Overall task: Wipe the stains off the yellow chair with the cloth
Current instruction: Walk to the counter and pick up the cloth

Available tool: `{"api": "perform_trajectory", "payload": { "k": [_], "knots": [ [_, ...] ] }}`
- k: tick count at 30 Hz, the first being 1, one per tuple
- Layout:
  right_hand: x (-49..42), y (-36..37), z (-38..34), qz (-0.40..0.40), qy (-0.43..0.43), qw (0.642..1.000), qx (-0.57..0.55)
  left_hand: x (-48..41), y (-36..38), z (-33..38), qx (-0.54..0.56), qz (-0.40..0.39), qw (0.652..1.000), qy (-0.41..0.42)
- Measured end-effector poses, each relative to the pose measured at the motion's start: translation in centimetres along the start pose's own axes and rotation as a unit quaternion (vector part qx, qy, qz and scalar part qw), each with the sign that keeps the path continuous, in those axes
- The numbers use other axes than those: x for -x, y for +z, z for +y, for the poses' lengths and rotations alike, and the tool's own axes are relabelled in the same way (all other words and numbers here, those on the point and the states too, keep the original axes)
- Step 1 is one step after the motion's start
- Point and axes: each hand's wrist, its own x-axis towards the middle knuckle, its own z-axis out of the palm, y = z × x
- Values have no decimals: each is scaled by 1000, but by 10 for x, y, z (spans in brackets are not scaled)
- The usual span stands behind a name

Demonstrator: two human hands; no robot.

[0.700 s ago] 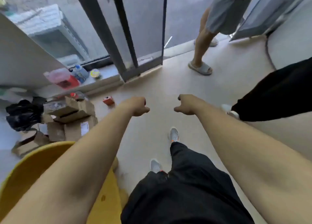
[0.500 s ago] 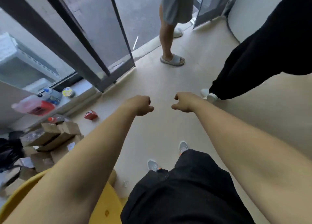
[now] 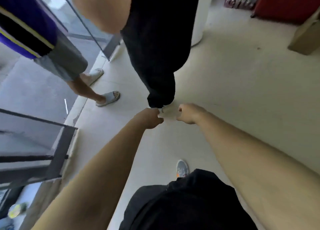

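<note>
Left hand, clenched and empty, lies at 9 o'clock of the likewise clenched right hand; yellow chair and cloth are out of view; the cloth, presumably soft and light, suits gathering mid-fold.

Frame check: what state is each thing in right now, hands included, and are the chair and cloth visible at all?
Left hand: curled into a fist, holding nothing.
Right hand: curled into a fist, holding nothing.
Yellow chair: not in view.
Cloth: not in view.
Sandal: worn by a standing bystander.
Grey shoe: on the camera wearer's foot.
</note>
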Motion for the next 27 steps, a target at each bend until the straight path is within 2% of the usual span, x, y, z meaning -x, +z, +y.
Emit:
{"api": "perform_trajectory", "payload": {
  "k": [6, 12, 17, 22, 27],
  "knots": [
    [-5, -92, 148, 63, 106, 990, -72, -87, -51, 157, -74, 7, 992, 105],
    [-25, -174, 245, 109, 161, 973, -123, -160, -109, 276, -113, 23, 979, 170],
    [-71, -259, 299, 130, 182, 968, -117, -235, -169, 350, -134, 40, 972, 189],
    [-129, -356, 341, 132, 195, 966, -105, -316, -240, 412, -113, 45, 977, 174],
    [-193, -459, 373, 147, 168, 971, -86, -384, -318, 464, -80, 64, 981, 164]
  ]
}}
